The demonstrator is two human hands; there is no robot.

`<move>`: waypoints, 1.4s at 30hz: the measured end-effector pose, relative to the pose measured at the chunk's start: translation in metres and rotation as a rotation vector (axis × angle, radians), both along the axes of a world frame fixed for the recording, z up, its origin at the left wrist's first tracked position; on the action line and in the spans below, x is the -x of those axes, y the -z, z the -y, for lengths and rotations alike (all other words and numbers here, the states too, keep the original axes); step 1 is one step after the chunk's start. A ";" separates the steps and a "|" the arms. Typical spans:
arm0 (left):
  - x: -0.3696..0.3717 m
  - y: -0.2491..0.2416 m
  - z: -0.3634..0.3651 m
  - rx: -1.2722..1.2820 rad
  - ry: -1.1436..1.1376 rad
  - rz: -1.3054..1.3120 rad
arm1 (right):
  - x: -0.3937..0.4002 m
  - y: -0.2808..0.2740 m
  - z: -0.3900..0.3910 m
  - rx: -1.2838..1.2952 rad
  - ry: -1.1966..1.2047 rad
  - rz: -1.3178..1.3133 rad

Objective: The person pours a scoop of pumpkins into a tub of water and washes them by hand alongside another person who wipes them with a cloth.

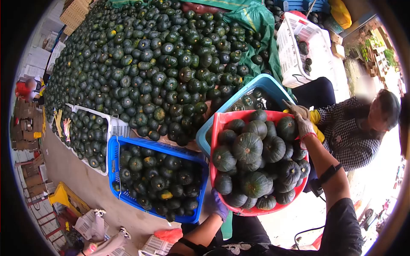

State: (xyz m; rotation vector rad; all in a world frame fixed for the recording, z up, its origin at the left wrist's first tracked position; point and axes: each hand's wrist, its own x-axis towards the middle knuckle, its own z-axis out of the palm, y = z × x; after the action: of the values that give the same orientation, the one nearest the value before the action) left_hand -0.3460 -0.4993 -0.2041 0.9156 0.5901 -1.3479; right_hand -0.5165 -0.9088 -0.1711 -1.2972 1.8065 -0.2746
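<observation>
A red plastic basket (217,128) heaped with dark green pumpkins (248,148) is held in front of my body. My left hand (219,206), in a purple glove, grips its near left side; most of the fingers are hidden beneath it. At the far right rim my right hand (304,125), in a pale work glove with a red cuff, is closed on the edge. A co-worker's gloved hand (297,109) is close by, near the same corner. Behind the red basket, partly covered by it, stands a light-blue tub (212,123) with dark liquid and pumpkins inside.
A blue crate (114,170) of pumpkins stands at left, beside a white crate (112,123) full of them. A huge pumpkin pile (141,64) fills the back. A co-worker (348,132) sits at right, below a white basket (290,47). Another person's legs (99,228) show at lower left.
</observation>
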 end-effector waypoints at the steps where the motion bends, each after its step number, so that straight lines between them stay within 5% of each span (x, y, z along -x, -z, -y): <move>1: 0.007 0.003 0.003 0.053 -0.019 -0.059 | 0.002 0.009 0.004 0.019 -0.011 -0.029; 3: 0.020 0.008 0.007 0.025 -0.007 -0.120 | 0.025 0.062 0.027 0.050 -0.237 0.055; 7: 0.039 0.019 0.007 -0.116 0.031 -0.204 | 0.013 0.082 0.039 0.224 -0.569 0.008; 11: 0.045 0.039 0.002 -0.251 0.021 -0.233 | -0.016 0.104 0.029 0.006 -0.200 -0.033; 17: 0.027 0.050 0.010 -0.386 0.033 -0.210 | -0.042 0.158 0.061 -0.210 -0.417 -0.500; 24: 0.024 0.056 0.027 -0.337 -0.019 -0.236 | -0.052 0.206 0.082 -0.312 -0.498 -0.717; 29: 0.025 0.083 0.017 -0.265 -0.025 -0.216 | -0.067 0.154 0.087 -0.645 -0.702 -0.682; 33: 0.018 0.086 0.013 -0.254 -0.047 -0.297 | -0.084 0.079 0.057 -0.490 -0.596 -0.644; 36: 0.029 0.085 0.023 -0.307 -0.134 -0.380 | -0.051 0.116 0.064 -0.571 -0.561 -0.578; 38: 0.058 0.140 -0.011 -0.266 -0.088 -0.394 | -0.031 0.146 0.070 -0.622 -0.539 -0.528; 42: 0.048 0.085 0.031 -0.330 -0.093 -0.383 | -0.018 0.131 0.068 -0.590 -0.639 -0.552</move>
State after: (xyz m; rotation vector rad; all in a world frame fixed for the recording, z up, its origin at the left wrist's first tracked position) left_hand -0.3944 -0.5299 -0.2891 0.8820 1.1631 -1.3733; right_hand -0.4985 -0.9765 -0.3016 -1.4939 1.5879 0.9734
